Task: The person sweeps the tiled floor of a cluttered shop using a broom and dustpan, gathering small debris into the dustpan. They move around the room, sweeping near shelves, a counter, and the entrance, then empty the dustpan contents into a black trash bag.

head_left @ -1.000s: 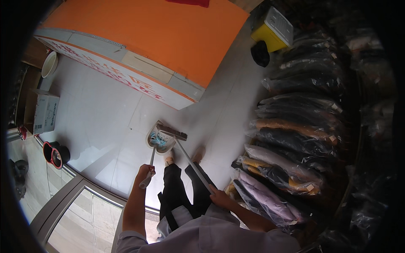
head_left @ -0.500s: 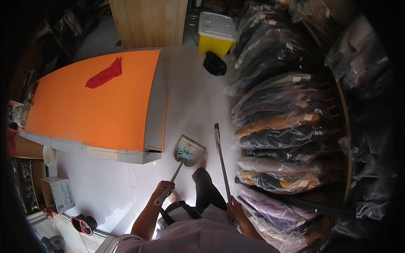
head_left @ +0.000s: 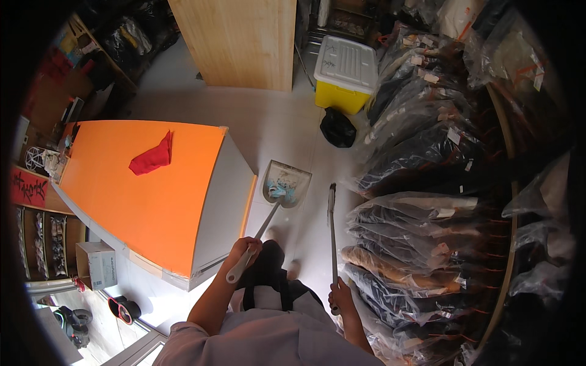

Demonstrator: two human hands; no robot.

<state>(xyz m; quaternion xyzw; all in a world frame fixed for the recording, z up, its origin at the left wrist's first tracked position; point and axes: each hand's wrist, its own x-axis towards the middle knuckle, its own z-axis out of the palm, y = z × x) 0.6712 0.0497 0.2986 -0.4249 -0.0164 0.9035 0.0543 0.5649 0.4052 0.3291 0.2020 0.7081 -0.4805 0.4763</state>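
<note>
My left hand (head_left: 247,249) is closed around the grey handle of a long-handled dustpan (head_left: 300,177). Its pan is at the floor ahead of my feet, and light-blue and whitish scraps (head_left: 279,190) lie inside. In my right hand (head_left: 342,295) is the upper end of a broom's long grey handle (head_left: 334,244). The broom's narrow dark head reaches down toward the floor, to the right of the dustpan and apart from it. My fingers wrap both handles.
An orange-topped counter (head_left: 171,213) with a red cloth (head_left: 152,155) stands left. Plastic-covered garments (head_left: 415,207) hang along the right. Ahead are a wooden panel (head_left: 244,43), a yellow bin with white lid (head_left: 345,73) and a black bag (head_left: 337,128). A cardboard box (head_left: 101,268) is lower left.
I have stepped forward past the counter's corner, so the counter, bin and garments sit lower or nearer in view. Dustpan and broom have moved along with me, still held.
</note>
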